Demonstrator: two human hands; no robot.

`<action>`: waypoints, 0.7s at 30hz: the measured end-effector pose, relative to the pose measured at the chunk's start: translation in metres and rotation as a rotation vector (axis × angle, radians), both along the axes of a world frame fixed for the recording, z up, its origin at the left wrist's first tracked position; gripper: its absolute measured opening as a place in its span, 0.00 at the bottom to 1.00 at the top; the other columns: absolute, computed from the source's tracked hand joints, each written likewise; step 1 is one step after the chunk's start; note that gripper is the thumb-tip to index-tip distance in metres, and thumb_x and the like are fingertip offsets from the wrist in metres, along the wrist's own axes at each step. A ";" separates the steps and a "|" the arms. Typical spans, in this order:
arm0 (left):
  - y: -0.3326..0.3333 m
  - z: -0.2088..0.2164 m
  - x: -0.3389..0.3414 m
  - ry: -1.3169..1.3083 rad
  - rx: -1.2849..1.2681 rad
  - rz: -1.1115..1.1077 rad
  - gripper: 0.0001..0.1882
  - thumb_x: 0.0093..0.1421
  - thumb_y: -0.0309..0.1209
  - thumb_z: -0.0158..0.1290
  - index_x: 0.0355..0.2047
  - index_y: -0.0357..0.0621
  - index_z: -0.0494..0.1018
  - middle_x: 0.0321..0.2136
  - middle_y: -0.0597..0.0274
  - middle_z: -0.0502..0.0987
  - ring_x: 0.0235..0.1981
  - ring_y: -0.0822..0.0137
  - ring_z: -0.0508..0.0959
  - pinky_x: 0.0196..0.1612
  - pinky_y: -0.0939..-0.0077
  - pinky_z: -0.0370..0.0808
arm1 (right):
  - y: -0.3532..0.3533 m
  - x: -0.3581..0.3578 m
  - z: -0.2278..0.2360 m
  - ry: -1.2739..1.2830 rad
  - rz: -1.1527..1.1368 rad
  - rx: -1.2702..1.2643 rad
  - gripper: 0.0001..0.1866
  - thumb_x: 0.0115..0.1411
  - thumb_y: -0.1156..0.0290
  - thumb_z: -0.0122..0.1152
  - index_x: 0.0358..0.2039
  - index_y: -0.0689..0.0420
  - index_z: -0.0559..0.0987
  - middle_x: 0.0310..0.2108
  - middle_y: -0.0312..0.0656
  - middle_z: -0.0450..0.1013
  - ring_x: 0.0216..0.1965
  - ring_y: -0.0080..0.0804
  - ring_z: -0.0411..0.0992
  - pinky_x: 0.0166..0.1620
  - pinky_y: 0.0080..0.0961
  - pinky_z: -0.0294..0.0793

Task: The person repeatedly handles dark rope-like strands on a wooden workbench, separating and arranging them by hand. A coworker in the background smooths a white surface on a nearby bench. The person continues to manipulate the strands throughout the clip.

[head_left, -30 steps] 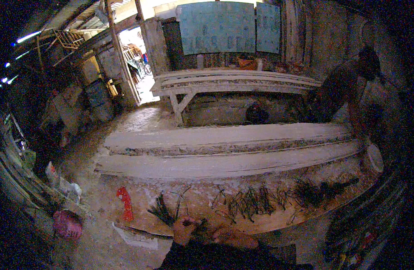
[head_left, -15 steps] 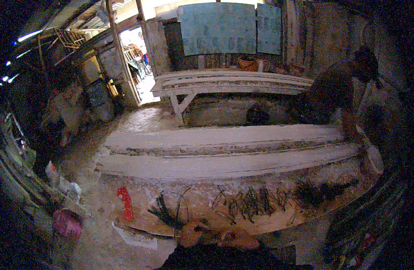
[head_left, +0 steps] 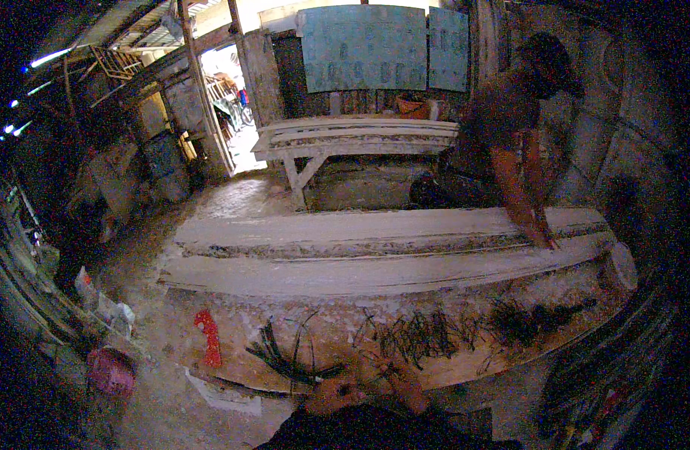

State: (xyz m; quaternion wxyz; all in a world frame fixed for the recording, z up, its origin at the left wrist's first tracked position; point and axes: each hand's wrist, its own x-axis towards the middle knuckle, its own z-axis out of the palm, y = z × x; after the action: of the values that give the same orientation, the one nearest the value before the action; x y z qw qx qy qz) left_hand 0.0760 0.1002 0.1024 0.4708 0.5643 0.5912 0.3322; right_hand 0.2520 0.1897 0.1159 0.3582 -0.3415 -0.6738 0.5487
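Observation:
Close to the near edge of the worn wooden bench top (head_left: 243, 367), my left hand (head_left: 333, 394) is closed, with dark thin strips (head_left: 326, 372) sticking out by its fingers. Just beside it is my right hand (head_left: 397, 382), its fingers curled and drawn together around something dark and thin; the dim picture hides exactly what. Left of my hands lies a bundle of dark strips (head_left: 273, 356), one of which arches upward. Beyond and right of them, dark twisted loops (head_left: 427, 336) are spread in a row, ending in a denser dark tangle (head_left: 532, 321).
A red flat piece (head_left: 208, 341) lies on the bench's left. Long pale-dusted planks (head_left: 345, 274) run across behind the strips. Another person (head_left: 502, 135) leans over their right end. A pinkish bucket (head_left: 112, 373) stands at lower left; a second plank-topped bench (head_left: 360, 142) stands farther back.
My right hand has lifted a little, fingers pointing up, and dark strips now show by my left hand. The other person has moved left, reaching down onto the planks.

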 end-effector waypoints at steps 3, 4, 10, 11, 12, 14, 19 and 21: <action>0.003 -0.013 -0.024 -0.035 -0.037 0.225 0.17 0.49 0.45 0.55 0.23 0.43 0.69 0.22 0.61 0.72 0.29 0.66 0.73 0.37 0.73 0.69 | 0.001 0.001 0.001 0.011 0.083 0.033 0.10 0.53 0.64 0.56 0.33 0.57 0.74 0.41 0.40 0.68 0.47 0.35 0.63 0.52 0.34 0.60; 0.003 -0.018 -0.031 0.048 0.051 0.264 0.17 0.49 0.45 0.55 0.22 0.43 0.69 0.23 0.59 0.73 0.30 0.66 0.73 0.37 0.73 0.69 | 0.000 0.001 0.002 0.015 0.134 0.044 0.11 0.53 0.64 0.56 0.33 0.57 0.74 0.41 0.40 0.68 0.47 0.35 0.63 0.52 0.34 0.61; 0.002 -0.019 -0.029 0.156 0.124 0.573 0.18 0.45 0.45 0.58 0.21 0.42 0.72 0.25 0.57 0.75 0.29 0.64 0.75 0.35 0.72 0.70 | -0.003 -0.002 0.009 0.070 0.675 0.088 0.11 0.54 0.63 0.55 0.33 0.57 0.75 0.40 0.40 0.69 0.47 0.35 0.64 0.51 0.34 0.61; 0.001 -0.015 -0.028 0.199 0.032 0.601 0.18 0.44 0.46 0.58 0.22 0.42 0.73 0.25 0.58 0.75 0.29 0.63 0.75 0.35 0.72 0.70 | -0.004 -0.004 0.010 0.077 0.748 0.094 0.11 0.54 0.63 0.55 0.33 0.57 0.75 0.40 0.40 0.69 0.47 0.35 0.64 0.51 0.34 0.61; -0.001 -0.010 -0.028 0.177 0.025 0.607 0.18 0.44 0.46 0.58 0.22 0.42 0.73 0.25 0.58 0.75 0.29 0.63 0.75 0.36 0.72 0.70 | -0.005 -0.006 0.011 0.083 0.783 0.087 0.11 0.54 0.63 0.54 0.33 0.57 0.75 0.40 0.40 0.69 0.47 0.35 0.64 0.51 0.34 0.61; -0.003 -0.005 -0.028 0.134 0.011 0.617 0.19 0.44 0.47 0.58 0.24 0.43 0.74 0.25 0.57 0.75 0.29 0.64 0.75 0.36 0.73 0.70 | -0.005 -0.009 0.013 0.091 0.830 0.092 0.12 0.54 0.63 0.54 0.33 0.57 0.75 0.40 0.40 0.69 0.46 0.35 0.64 0.51 0.34 0.61; -0.002 -0.017 -0.026 0.122 -0.014 0.503 0.13 0.45 0.40 0.58 0.26 0.44 0.75 0.25 0.60 0.76 0.28 0.65 0.75 0.35 0.74 0.70 | -0.004 -0.006 0.012 0.095 0.805 0.091 0.12 0.55 0.62 0.54 0.33 0.57 0.75 0.39 0.40 0.69 0.46 0.36 0.65 0.51 0.35 0.62; 0.000 -0.026 -0.022 0.179 0.014 0.419 0.11 0.45 0.36 0.57 0.27 0.44 0.76 0.25 0.60 0.76 0.27 0.66 0.75 0.35 0.74 0.71 | -0.003 -0.003 0.009 0.098 0.775 0.057 0.11 0.54 0.63 0.54 0.32 0.57 0.75 0.38 0.39 0.70 0.44 0.35 0.65 0.50 0.34 0.63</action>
State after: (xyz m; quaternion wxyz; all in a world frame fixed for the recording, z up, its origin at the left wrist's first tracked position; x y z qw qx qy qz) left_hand 0.0538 0.1003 0.0763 0.3332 0.4598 0.7326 0.3753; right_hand 0.2491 0.1867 0.1250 0.1653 -0.0251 -0.7499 0.6401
